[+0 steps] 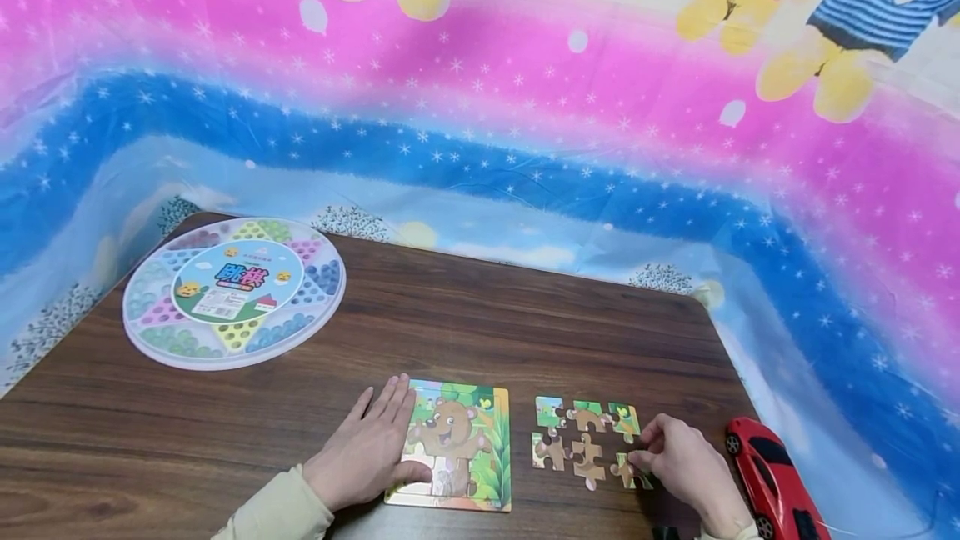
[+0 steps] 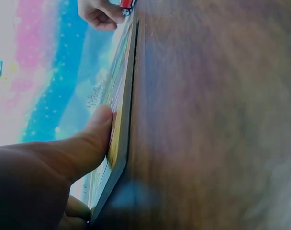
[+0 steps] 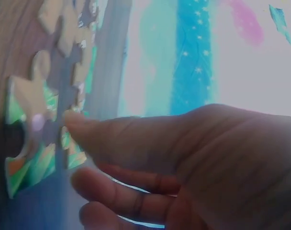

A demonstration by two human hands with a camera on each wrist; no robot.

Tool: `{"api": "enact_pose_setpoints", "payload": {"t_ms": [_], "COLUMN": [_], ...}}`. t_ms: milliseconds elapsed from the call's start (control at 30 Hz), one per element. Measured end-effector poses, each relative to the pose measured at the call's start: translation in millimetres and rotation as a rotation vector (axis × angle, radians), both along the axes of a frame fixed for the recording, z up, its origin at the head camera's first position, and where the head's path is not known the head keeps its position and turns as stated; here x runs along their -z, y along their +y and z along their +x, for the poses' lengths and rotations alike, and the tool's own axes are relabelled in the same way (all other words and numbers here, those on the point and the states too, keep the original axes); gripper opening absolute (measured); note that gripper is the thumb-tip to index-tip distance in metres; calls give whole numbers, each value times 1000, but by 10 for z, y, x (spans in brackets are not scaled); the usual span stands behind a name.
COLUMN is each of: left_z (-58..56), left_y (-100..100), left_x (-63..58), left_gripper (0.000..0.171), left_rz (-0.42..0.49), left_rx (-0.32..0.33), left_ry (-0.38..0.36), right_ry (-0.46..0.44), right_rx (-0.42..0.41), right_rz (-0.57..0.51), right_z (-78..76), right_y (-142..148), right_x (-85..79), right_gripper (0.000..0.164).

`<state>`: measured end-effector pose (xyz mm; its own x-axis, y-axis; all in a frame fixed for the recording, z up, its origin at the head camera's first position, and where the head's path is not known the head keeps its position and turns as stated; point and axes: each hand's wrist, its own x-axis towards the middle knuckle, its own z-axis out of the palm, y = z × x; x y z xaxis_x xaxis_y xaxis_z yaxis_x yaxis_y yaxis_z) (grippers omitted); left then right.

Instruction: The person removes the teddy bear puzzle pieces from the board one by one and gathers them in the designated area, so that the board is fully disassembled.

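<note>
My left hand (image 1: 367, 444) lies flat, fingers extended, across the left side of a square bear jigsaw puzzle (image 1: 457, 440) on the table. In the left wrist view its thumb (image 2: 95, 139) presses on the board's edge. Right of the board are several loose puzzle pieces (image 1: 588, 467) with bear and leaf prints. My right hand (image 1: 682, 461) is at their right side, its thumb and index finger bent close to the lower right piece (image 1: 630, 471). In the right wrist view the thumb (image 3: 88, 129) hides the index fingertip, so a pinch cannot be made out.
A red toy car (image 1: 772, 477) stands just right of my right hand, at the table's right edge. A round Chinese checkers set (image 1: 236, 294) with marbles lies at the back left. Behind the brown wooden table (image 1: 465, 307) hangs a printed pink and blue cloth (image 1: 480, 123).
</note>
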<state>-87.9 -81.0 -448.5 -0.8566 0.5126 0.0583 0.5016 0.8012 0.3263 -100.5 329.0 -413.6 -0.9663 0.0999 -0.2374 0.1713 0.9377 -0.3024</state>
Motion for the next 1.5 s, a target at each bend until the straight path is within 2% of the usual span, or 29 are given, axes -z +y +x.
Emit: {"api": "enact_pose_setpoints", "payload": {"t_ms": [133,300,400,600,833,1167,1233,1500], "left_z": [-5,-8,-8,-16,-13,-29,-31,-13], "left_y": [-10,-4,1,12,22,-38,-46,-23], "left_x": [-21,-31,-26,-19,-9,-54,-57,-21], "left_gripper": [97,101,103,105,112,134,136,133], "left_rz": [-16,-38,-51,-75,-113,-134,-143,-149], "left_rx": [18,25,24,22,28,66,75,79], "left_ry": [-15,-6,3,11,30,-39,-28,92], "right_ry": [55,58,89,192,304,231,222,235], "right_rx": [-6,-3,-34,-180,-394,-566,-596,-675], "right_rz": [-40,-99,-110,-107,-100,-126,-119,-60], "right_z": [12,24,22,20,30,102,130,196], "right_y": [-69,-250,-405,-775,-1190,-1791,-1876,-2086], "right_x": [-42,-86,-107,-124,-54,-15,-7,69], "right_gripper": [25,27,25,22,20,24,25,34]}}
